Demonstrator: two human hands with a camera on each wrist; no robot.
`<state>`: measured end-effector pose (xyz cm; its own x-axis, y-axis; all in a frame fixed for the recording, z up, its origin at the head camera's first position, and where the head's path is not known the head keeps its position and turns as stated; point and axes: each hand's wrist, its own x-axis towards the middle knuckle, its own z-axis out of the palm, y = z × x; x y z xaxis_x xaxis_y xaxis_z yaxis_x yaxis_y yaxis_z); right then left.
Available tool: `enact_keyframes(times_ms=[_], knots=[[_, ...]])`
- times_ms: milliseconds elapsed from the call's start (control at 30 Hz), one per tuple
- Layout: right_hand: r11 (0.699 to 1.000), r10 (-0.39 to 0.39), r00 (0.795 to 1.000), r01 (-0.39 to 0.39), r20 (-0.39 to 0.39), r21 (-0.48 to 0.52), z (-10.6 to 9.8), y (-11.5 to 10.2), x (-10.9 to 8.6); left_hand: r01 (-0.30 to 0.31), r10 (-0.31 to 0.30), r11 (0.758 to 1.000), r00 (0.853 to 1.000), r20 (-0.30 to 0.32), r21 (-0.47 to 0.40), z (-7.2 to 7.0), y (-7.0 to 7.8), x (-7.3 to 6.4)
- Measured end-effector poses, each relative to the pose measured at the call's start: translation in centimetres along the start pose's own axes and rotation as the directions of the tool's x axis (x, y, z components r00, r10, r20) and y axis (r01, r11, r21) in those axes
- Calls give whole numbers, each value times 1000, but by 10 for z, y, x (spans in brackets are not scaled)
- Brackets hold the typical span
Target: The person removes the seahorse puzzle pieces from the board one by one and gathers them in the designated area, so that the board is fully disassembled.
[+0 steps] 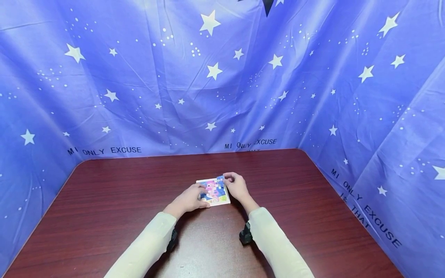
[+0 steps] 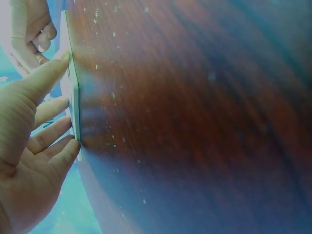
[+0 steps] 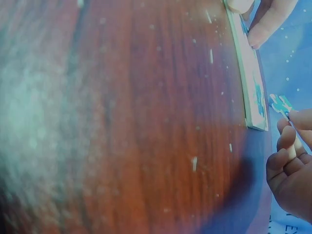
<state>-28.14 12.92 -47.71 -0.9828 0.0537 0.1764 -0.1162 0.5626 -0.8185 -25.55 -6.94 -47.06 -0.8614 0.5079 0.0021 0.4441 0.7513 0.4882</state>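
Resting on the left of the puzzle [image 1: 214, 193], fingers extended, the left hand [image 1: 189, 198] is seemingly steadying it on the table [image 1: 118, 197] while the right hand [image 1: 238, 187] is pinching a piece [image 1: 220, 179] by its edge at the far right corner.

Coming in on the left, a pale cream, long fabric sleeve [image 1: 144, 245], creased, stopping at the bare left hand [image 1: 189, 199]. Across on the right, its pale cream fabric twin [image 1: 278, 247] meets the bare right hand [image 1: 238, 188]. And there, a blocky black wrist device [image 1: 245, 234] shows beneath the right cuff!
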Motion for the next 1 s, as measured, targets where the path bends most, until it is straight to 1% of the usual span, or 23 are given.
enact_keyframes(times_ms=[133, 233, 567, 767, 1000], knots=[[1000, 22, 1000, -22, 2, -7, -3, 3, 0, -11, 11, 1000, 1000, -2, -7, 1, 1, 1], [999, 33, 999, -33, -3, -5, -6, 5, 0, -5, 5, 1000, 1000, 2, -8, 1, 1, 2], [999, 45, 999, -46, -21, -27, -16, 14, 2, 0, 0, 1000, 1000, 2, 6, 0, 3, 0], [999, 49, 998, -49, -34, -21, -21, 18, 4, 7, -7, 1000, 1000, 4, 6, 0, 1, 1], [998, 65, 997, -66, -45, -13, -28, 22, 5, -3, 3, 1000, 1000, 1, 20, 1, 0, 1]])
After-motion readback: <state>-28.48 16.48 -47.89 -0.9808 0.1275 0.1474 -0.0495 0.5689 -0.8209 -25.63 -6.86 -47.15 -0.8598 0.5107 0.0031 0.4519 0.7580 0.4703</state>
